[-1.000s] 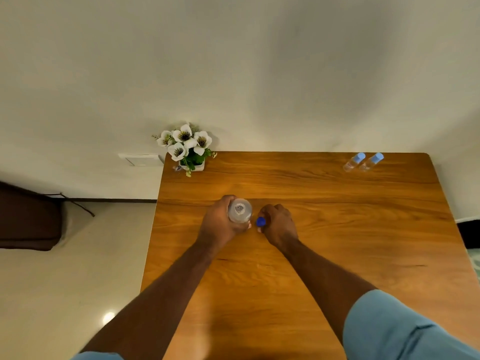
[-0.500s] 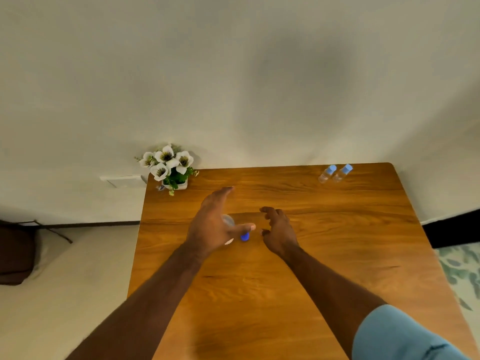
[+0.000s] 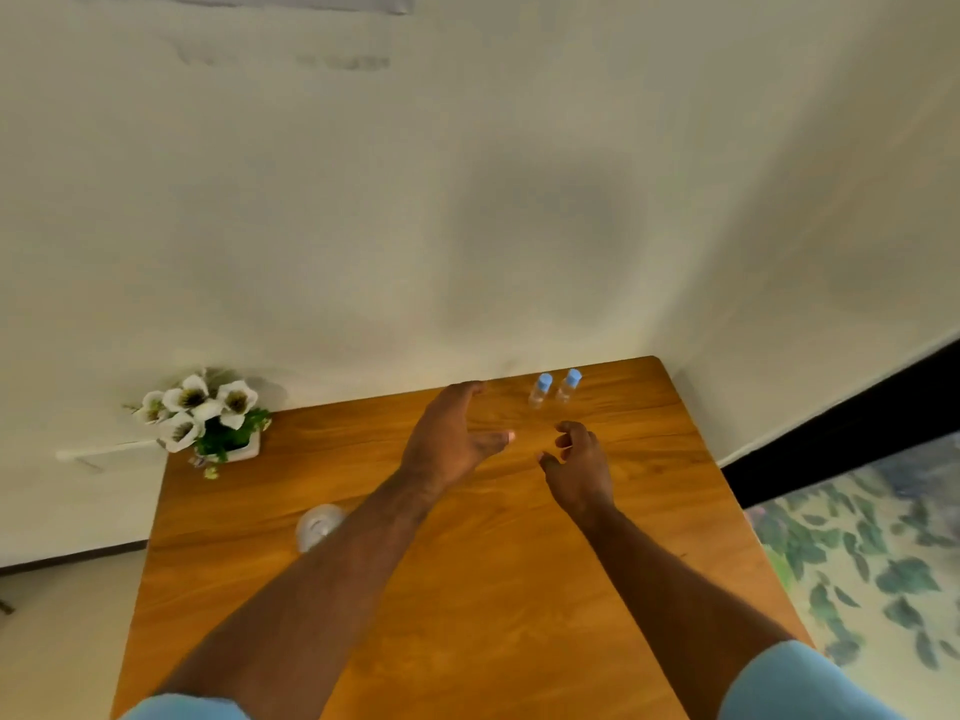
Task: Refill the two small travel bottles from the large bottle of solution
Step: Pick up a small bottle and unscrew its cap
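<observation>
Both hands have left the large bottle (image 3: 318,526), now near the table's (image 3: 498,615) left edge. Left hand (image 3: 451,440) and right hand (image 3: 577,466), open and empty, reach toward two capped travel bottles (image 3: 554,388) at the far right corner; uncapping probably follows.

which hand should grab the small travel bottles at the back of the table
Right. The right hand is open, nearer the two travel bottles; the left hand sits farther left.
</observation>
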### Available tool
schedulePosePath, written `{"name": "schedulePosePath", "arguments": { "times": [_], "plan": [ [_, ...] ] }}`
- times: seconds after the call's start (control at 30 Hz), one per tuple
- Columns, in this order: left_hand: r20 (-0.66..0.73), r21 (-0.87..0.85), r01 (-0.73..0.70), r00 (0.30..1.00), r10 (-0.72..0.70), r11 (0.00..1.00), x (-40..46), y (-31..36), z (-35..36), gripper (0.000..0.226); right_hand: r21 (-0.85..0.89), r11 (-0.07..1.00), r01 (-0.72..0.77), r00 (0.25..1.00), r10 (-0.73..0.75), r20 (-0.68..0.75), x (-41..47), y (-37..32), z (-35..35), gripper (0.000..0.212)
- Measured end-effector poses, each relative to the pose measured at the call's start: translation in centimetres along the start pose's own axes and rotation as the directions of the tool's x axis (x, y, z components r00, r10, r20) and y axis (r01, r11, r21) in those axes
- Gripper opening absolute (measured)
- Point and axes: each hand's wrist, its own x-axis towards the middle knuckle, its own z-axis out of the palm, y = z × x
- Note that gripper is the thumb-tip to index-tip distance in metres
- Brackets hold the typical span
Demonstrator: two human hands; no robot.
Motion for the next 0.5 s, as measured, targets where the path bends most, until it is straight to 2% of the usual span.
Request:
{"name": "schedulePosePath", "arguments": {
  "times": [0.13,0.27,0.4,0.5],
  "plan": [
    [0.015,-0.04,0.065,0.998,-0.064,0.997,4.5,0.6,5.1,0.076,0.048,0.994,-0.101,0.995,0.102,-0.023,5.5,2.7,-1.9,0.053],
    [0.012,-0.038,0.132,0.991,-0.132,0.991,8.9,0.4,9.7,0.074,0.076,0.987,-0.143,0.99,0.142,0.025,10.9,4.4,-2.1,0.062],
    [-0.012,-0.089,0.197,0.98,-0.199,0.976,11.9,-0.6,13.5,0.073,0.051,0.997,-0.051,0.993,0.046,0.105,14.8,5.3,-1.1,0.069],
    [-0.036,-0.152,0.246,0.966,-0.254,0.957,13.0,-1.6,15.1,0.072,0.061,0.998,0.011,0.985,-0.021,0.171,16.3,5.8,0.1,0.067]
  ]
}}
